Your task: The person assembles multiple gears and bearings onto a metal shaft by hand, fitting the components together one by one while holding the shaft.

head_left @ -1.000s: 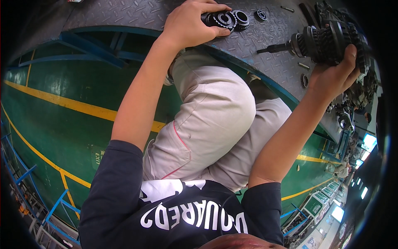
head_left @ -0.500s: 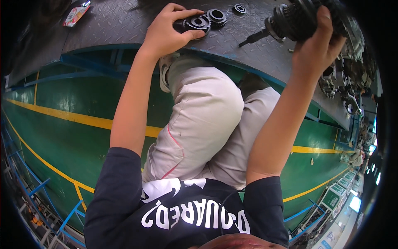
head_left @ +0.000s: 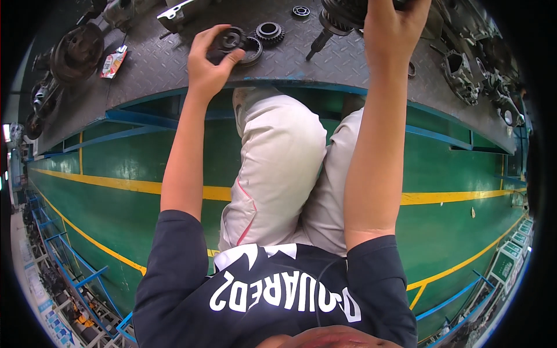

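My left hand point(head_left: 210, 62) grips a dark round gear ring point(head_left: 231, 39) at the front edge of the grey tread-plate workbench point(head_left: 174, 64). A second ring point(head_left: 253, 51) lies against it, and a toothed gear point(head_left: 270, 32) sits just to its right. My right hand point(head_left: 394, 23) reaches up to the top edge of the view and closes on a dark geared shaft assembly point(head_left: 339, 17), whose thin shaft end point(head_left: 313, 49) points down toward me. Both my arms are stretched forward over my pale trousers.
A bearing ring point(head_left: 300, 10) lies farther back. Large dark machine parts point(head_left: 75, 52) stand at the bench's left end, cast housings point(head_left: 464, 64) at its right. A small red packet point(head_left: 113, 61) lies on the bench. Below is a green floor with yellow lines point(head_left: 116, 184) and blue rails.
The view has tilted down, so the bench and both hands have shifted toward the top. My left hand still holds the gear ring; my right hand stays on the shaft assembly.
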The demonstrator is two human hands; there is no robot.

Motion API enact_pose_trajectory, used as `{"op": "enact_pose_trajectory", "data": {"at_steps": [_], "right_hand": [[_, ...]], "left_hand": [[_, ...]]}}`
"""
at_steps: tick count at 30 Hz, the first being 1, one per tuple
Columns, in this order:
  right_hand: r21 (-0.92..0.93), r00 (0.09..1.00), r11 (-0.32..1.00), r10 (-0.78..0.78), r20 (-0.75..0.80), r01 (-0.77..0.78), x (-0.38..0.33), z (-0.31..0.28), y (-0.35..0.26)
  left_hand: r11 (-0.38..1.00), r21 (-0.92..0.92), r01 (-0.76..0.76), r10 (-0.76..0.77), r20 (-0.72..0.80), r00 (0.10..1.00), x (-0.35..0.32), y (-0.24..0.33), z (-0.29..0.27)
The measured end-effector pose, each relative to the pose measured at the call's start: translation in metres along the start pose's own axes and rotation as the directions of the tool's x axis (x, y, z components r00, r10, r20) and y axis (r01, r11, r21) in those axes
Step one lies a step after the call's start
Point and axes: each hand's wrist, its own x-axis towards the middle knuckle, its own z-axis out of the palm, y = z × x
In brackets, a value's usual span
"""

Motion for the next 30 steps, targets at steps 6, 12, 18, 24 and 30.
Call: {"op": "enact_pose_trajectory", "data": {"at_steps": [6,12,18,24,30], "right_hand": [[0.486,0.951,0.83,0.308,0.013,-0.275,0.012,0.013,-0.043],[0.386,0.977,0.903,0.211,-0.014,-0.19,0.012,0.018,-0.043],[0.414,0.979,0.889,0.199,0.031,-0.194,0.011,0.025,-0.053],[0.34,0.98,0.92,0.2,0.019,-0.195,0.012,0.028,-0.059],[0.396,0.981,0.901,0.196,-0.007,-0.177,0.015,0.028,-0.055]], "left_hand": [[0.954,0.229,0.192,-0.134,-0.247,0.96,-0.008,-0.01,-0.028],[0.903,0.429,0.035,-0.077,0.08,0.994,-0.013,-0.007,-0.036],[0.779,0.609,-0.149,0.029,0.203,0.979,-0.005,0.028,0.006],[0.793,0.604,-0.073,0.13,-0.052,0.99,-0.01,0.014,0.011],[0.943,0.314,0.115,-0.044,-0.224,0.974,0.008,0.005,-0.029]]}}
